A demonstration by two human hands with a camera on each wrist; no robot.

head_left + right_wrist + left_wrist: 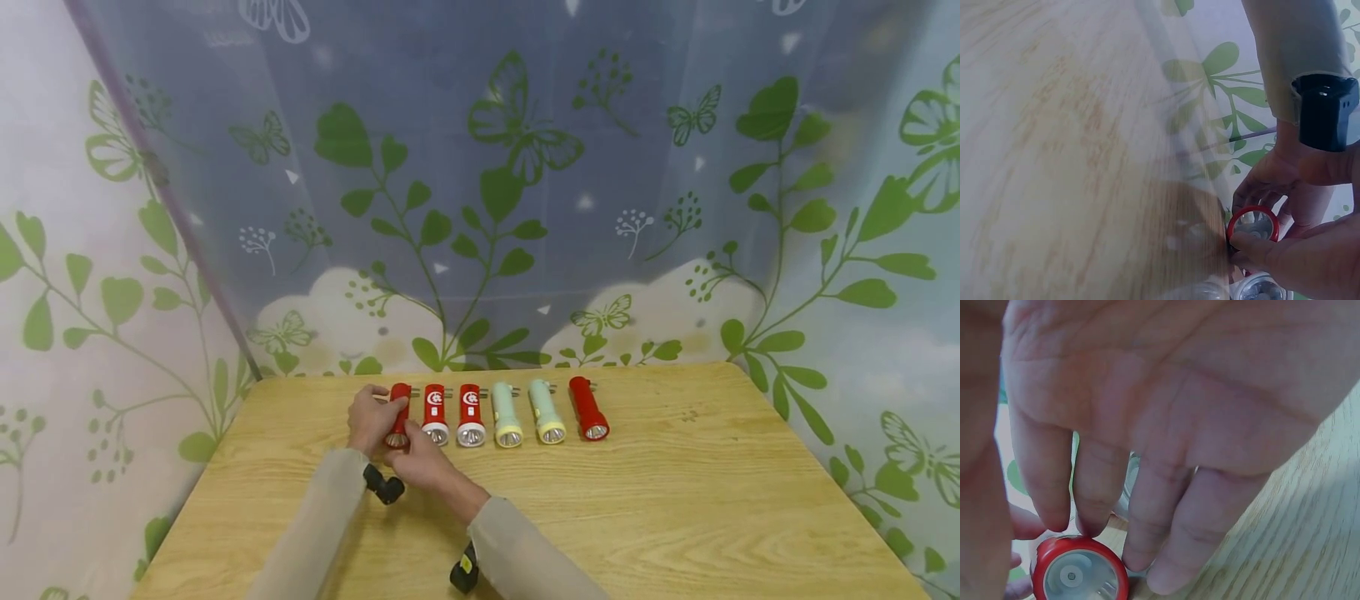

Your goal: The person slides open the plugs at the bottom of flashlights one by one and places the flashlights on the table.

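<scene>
At the left end of a row lies a red flashlight (pixel 398 429), its lens facing the near edge. My left hand (pixel 370 421) holds it from the left side, thumb on its body. My right hand (pixel 422 460) grips its lens end from the front. In the left wrist view, the fingertips of my left hand (pixel 1141 444) meet the red rim of the flashlight (pixel 1121 565). The right wrist view has fingers of my right hand (pixel 1310 259) at the round lens of the flashlight (pixel 1261 224), with my left hand behind it.
To the right stand two red-and-white flashlights (pixel 434 412), two mint-green flashlights with yellow rims (pixel 505 412), and another red flashlight (pixel 588 408), side by side on the wooden table (pixel 675 500). Metal prongs stick out near their back ends. A patterned curtain (pixel 450 250) hangs behind the table.
</scene>
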